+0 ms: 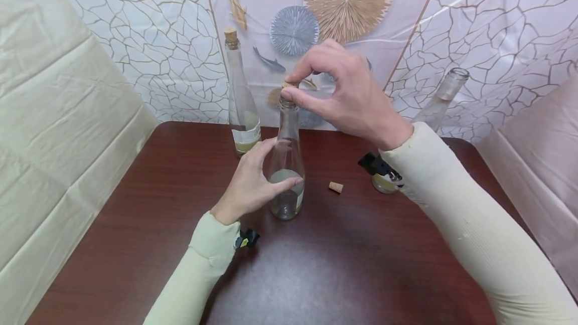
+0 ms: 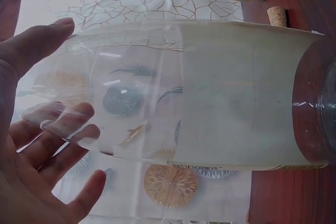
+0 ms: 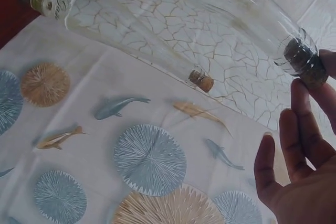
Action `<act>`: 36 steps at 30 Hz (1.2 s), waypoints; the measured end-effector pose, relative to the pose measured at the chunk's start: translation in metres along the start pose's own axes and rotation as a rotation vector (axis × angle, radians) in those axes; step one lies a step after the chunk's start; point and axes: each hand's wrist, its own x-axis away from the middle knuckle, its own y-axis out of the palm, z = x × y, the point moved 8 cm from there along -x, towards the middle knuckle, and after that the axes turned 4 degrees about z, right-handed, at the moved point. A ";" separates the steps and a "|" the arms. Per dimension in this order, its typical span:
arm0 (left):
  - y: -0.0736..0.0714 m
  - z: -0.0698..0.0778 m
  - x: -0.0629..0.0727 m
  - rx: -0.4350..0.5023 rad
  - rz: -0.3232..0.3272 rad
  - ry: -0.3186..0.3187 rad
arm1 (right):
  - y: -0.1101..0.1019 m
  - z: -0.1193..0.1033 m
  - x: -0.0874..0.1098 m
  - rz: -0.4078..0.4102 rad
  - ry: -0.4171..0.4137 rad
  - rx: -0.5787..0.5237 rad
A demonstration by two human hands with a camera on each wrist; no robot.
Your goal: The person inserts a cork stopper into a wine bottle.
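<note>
A clear glass bottle (image 1: 289,152) stands upright on the table, between my two hands. My left hand (image 1: 251,180) holds its body, the thumb across the near side and the fingers round the far side. Up at the mouth, my right hand (image 1: 349,95) pinches a cork (image 3: 314,73) between thumb and index finger. The right wrist view shows the cork's lower part inside the neck and its top sticking out. The other right fingers stay apart from the glass. A loose cork (image 1: 336,187) lies on its side to the right of the bottle.
Behind on the left stands a second bottle (image 1: 241,89) with a cork (image 1: 231,36) in its neck. An uncorked bottle (image 1: 451,87) stands at the right, partly hidden by my right forearm. Patterned cloth (image 1: 167,29) hangs behind the dark red table (image 1: 171,184).
</note>
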 end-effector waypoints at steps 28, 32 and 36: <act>-0.002 0.007 -0.003 -0.012 0.018 0.061 | 0.009 -0.007 0.007 0.174 -0.045 -0.121; 0.000 0.005 -0.002 -0.008 0.014 0.040 | 0.013 -0.005 0.007 0.171 -0.043 -0.120; 0.001 0.006 0.000 -0.012 0.009 0.019 | 0.008 -0.005 0.005 0.129 -0.010 -0.060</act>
